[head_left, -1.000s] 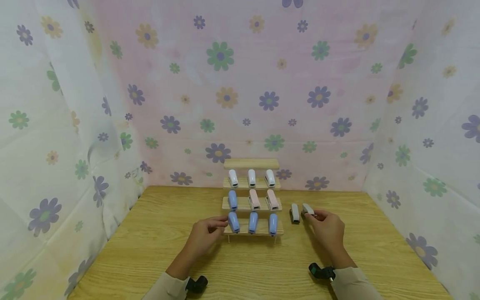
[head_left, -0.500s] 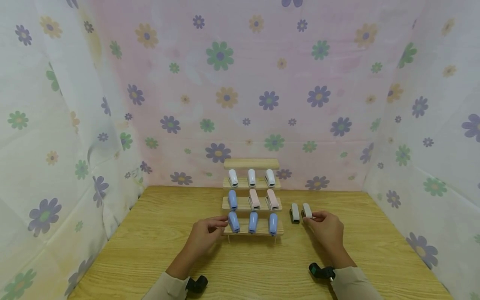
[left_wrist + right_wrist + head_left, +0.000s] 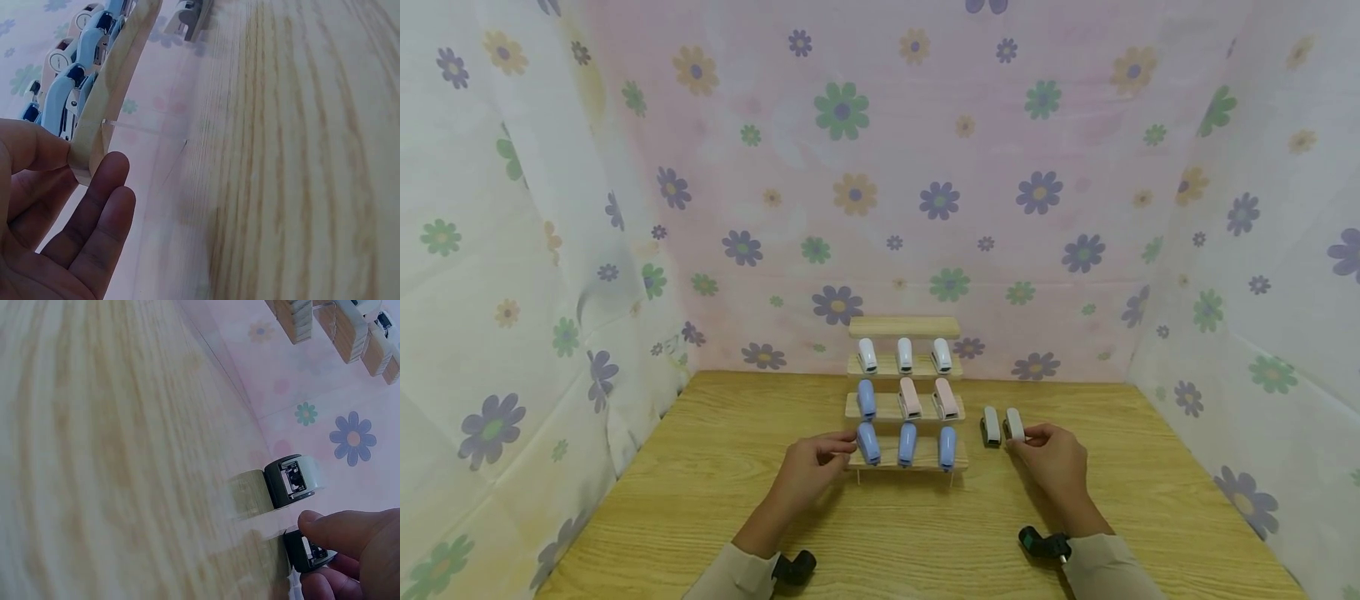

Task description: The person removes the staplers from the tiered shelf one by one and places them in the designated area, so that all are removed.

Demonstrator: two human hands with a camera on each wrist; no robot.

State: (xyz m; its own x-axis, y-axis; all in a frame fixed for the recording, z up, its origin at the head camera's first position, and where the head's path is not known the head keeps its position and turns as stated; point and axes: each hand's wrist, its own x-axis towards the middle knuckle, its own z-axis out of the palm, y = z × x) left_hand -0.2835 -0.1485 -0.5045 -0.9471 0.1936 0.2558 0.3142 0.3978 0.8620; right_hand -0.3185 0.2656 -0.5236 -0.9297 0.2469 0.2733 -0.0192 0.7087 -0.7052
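Observation:
My left hand (image 3: 808, 475) holds the left end of the lowest wooden board (image 3: 115, 81) of a stepped display stand (image 3: 886, 454), its other fingers loosely bent below the board. On the table to the right of the stand, my right hand (image 3: 1052, 458) pinches a light grey mini stapler (image 3: 1013, 423) with a dark base (image 3: 298, 551) between thumb and fingers. A matching grey stapler (image 3: 990, 427) stands beside it on the left, a small gap between the two. Several blue staplers (image 3: 907, 444) sit on the lower boards, the nearest close to my left fingertips.
Two pink staplers (image 3: 908, 398) share the second board with a blue one (image 3: 866, 400). White staplers (image 3: 904, 355) line the third, and the top board (image 3: 904, 327) is bare. Flowered cloth (image 3: 887, 208) encloses the wooden table (image 3: 737, 417) behind and at both sides.
The grey stapler in my right hand has turned from a slant to nearly parallel with its neighbour. My left hand stays in place at the stand.

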